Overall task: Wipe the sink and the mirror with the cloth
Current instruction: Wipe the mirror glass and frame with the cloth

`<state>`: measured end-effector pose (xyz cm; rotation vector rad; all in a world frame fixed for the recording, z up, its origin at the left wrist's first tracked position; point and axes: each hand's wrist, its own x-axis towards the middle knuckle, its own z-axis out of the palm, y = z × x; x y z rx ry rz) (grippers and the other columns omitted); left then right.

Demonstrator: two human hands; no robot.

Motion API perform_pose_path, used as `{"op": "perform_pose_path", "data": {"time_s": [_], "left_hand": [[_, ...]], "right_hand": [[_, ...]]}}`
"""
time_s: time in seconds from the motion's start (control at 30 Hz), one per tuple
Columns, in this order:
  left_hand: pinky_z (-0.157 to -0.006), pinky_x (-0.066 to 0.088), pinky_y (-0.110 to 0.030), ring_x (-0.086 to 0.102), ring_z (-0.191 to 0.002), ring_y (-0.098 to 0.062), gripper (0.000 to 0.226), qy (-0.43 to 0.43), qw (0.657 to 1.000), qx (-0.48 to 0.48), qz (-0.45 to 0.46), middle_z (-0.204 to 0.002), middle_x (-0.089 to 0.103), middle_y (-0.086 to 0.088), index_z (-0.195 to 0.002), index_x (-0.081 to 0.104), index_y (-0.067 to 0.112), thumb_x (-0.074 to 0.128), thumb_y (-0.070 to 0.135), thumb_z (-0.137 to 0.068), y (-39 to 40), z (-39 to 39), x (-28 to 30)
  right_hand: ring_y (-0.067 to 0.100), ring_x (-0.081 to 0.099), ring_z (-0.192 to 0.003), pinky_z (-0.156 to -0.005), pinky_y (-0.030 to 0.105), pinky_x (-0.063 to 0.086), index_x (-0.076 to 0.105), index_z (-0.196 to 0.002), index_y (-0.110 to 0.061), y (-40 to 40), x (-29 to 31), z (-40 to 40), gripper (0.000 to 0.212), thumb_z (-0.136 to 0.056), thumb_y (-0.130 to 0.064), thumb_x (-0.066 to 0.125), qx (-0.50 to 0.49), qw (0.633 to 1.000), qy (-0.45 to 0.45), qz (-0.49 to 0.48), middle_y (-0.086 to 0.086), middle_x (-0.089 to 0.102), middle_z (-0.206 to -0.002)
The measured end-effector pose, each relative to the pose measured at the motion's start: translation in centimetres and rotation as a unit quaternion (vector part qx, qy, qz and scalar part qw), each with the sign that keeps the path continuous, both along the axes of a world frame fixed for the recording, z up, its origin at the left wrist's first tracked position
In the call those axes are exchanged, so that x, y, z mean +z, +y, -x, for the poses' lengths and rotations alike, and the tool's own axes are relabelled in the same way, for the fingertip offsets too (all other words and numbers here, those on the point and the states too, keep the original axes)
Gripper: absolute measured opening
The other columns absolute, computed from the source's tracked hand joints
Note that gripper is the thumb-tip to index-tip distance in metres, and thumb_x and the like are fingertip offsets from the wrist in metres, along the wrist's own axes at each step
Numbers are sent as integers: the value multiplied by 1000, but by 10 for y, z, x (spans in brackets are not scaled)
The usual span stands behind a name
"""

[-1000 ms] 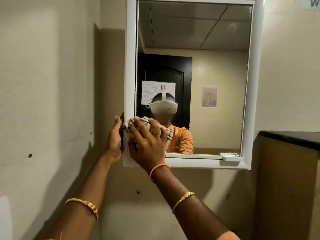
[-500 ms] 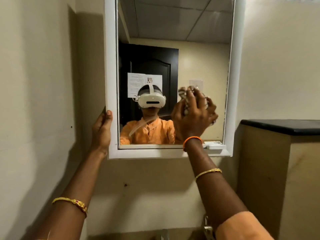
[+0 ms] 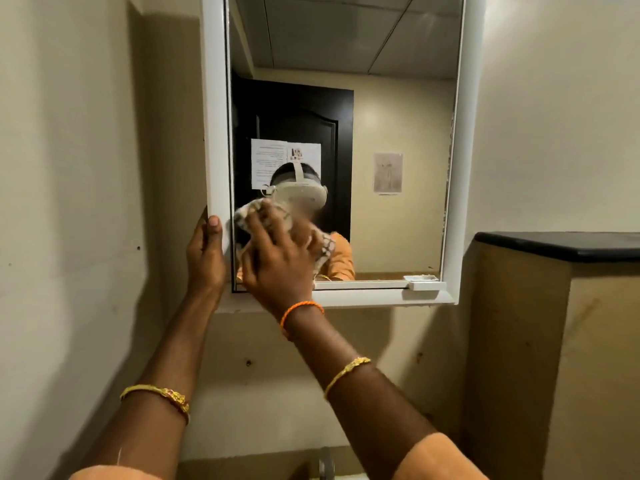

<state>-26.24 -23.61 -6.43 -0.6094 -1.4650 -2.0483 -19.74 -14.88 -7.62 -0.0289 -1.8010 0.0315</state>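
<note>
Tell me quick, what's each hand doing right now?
Left hand: closed on the left edge of the mirror frame.
Right hand: pressing the checked cloth against the mirror glass, lower left.

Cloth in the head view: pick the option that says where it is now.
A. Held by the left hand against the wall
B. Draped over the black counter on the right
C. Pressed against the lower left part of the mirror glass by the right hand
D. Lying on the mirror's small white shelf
C: the right hand presses the cloth onto the mirror glass near its lower left corner, while the left hand grips the frame edge.
</note>
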Motion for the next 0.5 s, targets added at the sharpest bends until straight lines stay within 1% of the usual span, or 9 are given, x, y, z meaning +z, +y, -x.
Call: {"op": "perform_pose_path", "data": {"time_s": [0.03,0.07,0.13,0.2,0.23,0.3,0.4,0.43,0.5], "left_hand": [[-66,41,-5,52,-66,16,23,-2,1000,-5,0,-74,61,22,-89,58,22,38,19,-100,-1,2,1],[-64,41,-8,50,-58,15,27,-4,1000,-10,2,-66,57,18,-79,54,26,39,19,-100,-3,2,1],[-67,41,-4,50,-60,20,29,-5,1000,-9,10,-75,53,17,-76,53,28,39,20,-100,-5,-1,1],[-78,40,-2,53,-78,21,23,-7,1000,-14,15,-94,58,13,-89,60,25,40,22,-100,-6,-4,1],[-86,40,-4,54,-94,15,23,-5,1000,-16,24,-107,60,9,-103,62,17,40,23,-100,-8,-5,1],[-96,39,-9,50,-119,-6,36,7,999,-15,40,-128,55,1,-128,53,8,39,26,-100,-10,-10,1],[-80,37,8,45,-118,-6,40,9,999,-12,50,-124,50,7,-136,46,9,38,24,-100,-12,-13,1],[-76,35,10,44,-117,-4,40,5,999,-11,52,-124,48,8,-137,45,9,38,24,-100,-11,-13,1],[-79,36,9,44,-119,-5,40,7,999,-9,47,-129,49,5,-138,44,9,39,22,-100,-12,-14,1]], "right_hand": [[35,31,-132,-97,46,26,52,-133,-27,-7,-12,0,56,-79,-39,45,-10,999,-31,-39,-2,48,-144],[35,32,-132,-97,48,27,52,-133,-27,-9,-24,-1,56,-78,-38,46,-19,996,-54,-70,-2,47,-144],[36,35,-131,-98,50,28,52,-132,-27,-2,-40,-6,55,-78,-34,47,-31,991,-75,-109,-2,47,-144],[35,35,-131,-97,51,29,55,-129,-28,11,-43,-12,54,-75,-31,52,-46,987,-81,-133,-2,49,-142],[36,36,-130,-97,51,29,57,-127,-29,18,-41,-16,53,-74,-30,55,-51,985,-82,-141,-2,50,-141],[37,36,-129,-98,51,29,61,-121,-30,33,-37,-23,49,-72,-28,57,-49,986,-75,-144,-1,53,-139],[37,44,-127,-97,50,32,67,-113,-32,66,-37,-36,37,-78,-27,55,-67,991,-34,-109,-3,58,-134],[37,46,-126,-95,49,33,67,-111,-33,81,-36,-40,33,-81,-28,55,-86,993,-15,-76,-4,59,-132],[36,44,-124,-94,47,32,66,-114,-33,111,-29,-53,35,-82,-34,52,-129,991,19,28,-3,59,-132]]}}
